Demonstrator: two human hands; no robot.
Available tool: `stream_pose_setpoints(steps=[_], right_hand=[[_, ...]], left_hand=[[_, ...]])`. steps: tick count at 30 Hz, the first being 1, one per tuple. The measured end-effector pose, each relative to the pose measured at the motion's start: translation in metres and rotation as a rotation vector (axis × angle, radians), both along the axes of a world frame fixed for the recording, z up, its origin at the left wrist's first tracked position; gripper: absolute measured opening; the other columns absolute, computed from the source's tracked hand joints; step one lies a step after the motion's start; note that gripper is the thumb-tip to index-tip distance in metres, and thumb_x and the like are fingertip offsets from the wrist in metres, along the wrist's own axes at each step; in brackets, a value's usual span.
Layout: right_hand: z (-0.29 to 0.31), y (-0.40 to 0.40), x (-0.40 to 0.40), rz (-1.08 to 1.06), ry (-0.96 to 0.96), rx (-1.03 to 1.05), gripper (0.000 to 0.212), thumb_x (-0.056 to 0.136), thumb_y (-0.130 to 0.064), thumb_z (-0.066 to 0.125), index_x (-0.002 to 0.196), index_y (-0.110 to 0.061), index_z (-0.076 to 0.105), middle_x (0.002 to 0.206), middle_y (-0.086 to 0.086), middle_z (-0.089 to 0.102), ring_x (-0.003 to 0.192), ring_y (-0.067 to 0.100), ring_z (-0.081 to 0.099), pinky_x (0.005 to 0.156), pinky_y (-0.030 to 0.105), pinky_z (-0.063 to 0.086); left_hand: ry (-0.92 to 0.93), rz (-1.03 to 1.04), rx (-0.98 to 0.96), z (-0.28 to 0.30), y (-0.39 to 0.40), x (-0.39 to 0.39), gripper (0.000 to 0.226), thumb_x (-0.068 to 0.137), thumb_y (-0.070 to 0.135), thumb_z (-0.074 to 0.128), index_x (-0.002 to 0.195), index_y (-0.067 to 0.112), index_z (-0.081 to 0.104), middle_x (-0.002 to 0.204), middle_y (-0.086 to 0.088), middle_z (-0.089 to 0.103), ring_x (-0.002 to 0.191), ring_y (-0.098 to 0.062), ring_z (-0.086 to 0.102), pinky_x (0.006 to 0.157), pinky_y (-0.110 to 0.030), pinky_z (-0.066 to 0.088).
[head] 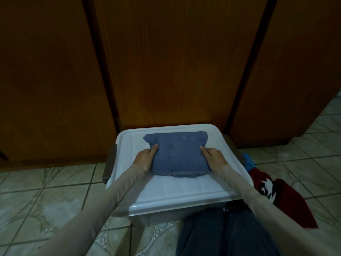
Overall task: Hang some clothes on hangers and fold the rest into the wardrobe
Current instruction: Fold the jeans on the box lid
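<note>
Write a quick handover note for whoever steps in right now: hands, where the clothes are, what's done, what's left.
Left hand and right hand: each grips one side of the folded blue denim garment.
Garment lies on the white bin lid, in front of the closed wardrobe doors.
Red and blue clothes are piled on the floor, right of the bin.
Done: denim folded.
Left: put it in the wardrobe; hang or fold the pile.

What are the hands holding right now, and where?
Both hands, left and right, grip the folded blue garment by its opposite side edges.
</note>
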State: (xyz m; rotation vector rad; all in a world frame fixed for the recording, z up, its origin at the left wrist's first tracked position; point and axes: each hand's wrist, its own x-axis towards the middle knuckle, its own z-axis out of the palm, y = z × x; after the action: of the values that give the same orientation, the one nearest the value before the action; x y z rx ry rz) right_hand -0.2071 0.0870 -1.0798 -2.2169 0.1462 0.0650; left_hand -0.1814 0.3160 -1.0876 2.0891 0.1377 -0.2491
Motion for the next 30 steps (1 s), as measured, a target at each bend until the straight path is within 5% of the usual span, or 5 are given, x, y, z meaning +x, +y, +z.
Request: stream_pose_setpoints(steps=[7,14,19,23,30], right_hand=[[0.001,0.014,0.010,-0.220,0.099,-0.137,0.055,0.093,-0.060,0.031,0.068,-0.014,0.048,0.075,0.005,0.052,0.079,0.026,0.051,0.070,0.030,0.036],[0.009,0.033,0.014,-0.225,-0.294,-0.545,0.052,0.099,-0.039,0.035,0.142,-0.014,0.027,0.147,0.013,0.030,0.133,0.027,0.031,0.105,0.042,0.029],[-0.002,0.055,0.021,0.013,-0.214,-0.796,0.055,0.101,-0.040,0.013,0.151,-0.017,0.004,0.159,0.001,-0.005,0.146,0.016,-0.006,0.113,0.047,-0.013],[-0.007,0.053,0.028,0.054,-0.164,-0.765,0.057,0.101,-0.041,0.012,0.150,-0.016,-0.002,0.158,0.001,-0.007,0.145,0.013,-0.010,0.116,0.042,-0.011],[-0.009,0.051,0.043,0.154,-0.113,-0.797,0.055,0.102,-0.041,0.013,0.150,-0.023,-0.004,0.158,0.000,-0.011,0.145,0.014,-0.010,0.115,0.045,-0.010]], left_hand=[[-0.060,-0.041,0.476,0.008,-0.016,0.007,0.061,0.103,0.039,0.013,0.107,0.000,0.060,0.109,-0.020,0.062,0.100,-0.030,0.057,0.075,-0.028,0.034],[-0.167,0.220,0.592,0.011,-0.033,0.005,0.050,0.102,0.039,0.026,0.140,0.007,0.031,0.135,-0.016,0.048,0.115,-0.031,0.054,0.094,-0.037,0.041],[-0.467,0.034,0.818,0.005,-0.045,0.000,0.055,0.102,0.039,0.009,0.151,0.016,-0.001,0.158,-0.008,-0.002,0.146,-0.024,-0.003,0.107,-0.046,-0.021],[-0.540,-0.253,0.866,-0.006,-0.058,0.002,0.076,0.084,0.041,-0.019,0.151,0.019,0.008,0.158,-0.002,0.009,0.146,-0.016,0.001,0.114,-0.043,-0.013],[-0.408,-0.274,0.757,-0.011,-0.056,0.023,0.049,0.102,0.036,0.010,0.150,0.026,0.011,0.158,0.003,0.009,0.146,-0.013,0.001,0.116,-0.039,-0.006]])
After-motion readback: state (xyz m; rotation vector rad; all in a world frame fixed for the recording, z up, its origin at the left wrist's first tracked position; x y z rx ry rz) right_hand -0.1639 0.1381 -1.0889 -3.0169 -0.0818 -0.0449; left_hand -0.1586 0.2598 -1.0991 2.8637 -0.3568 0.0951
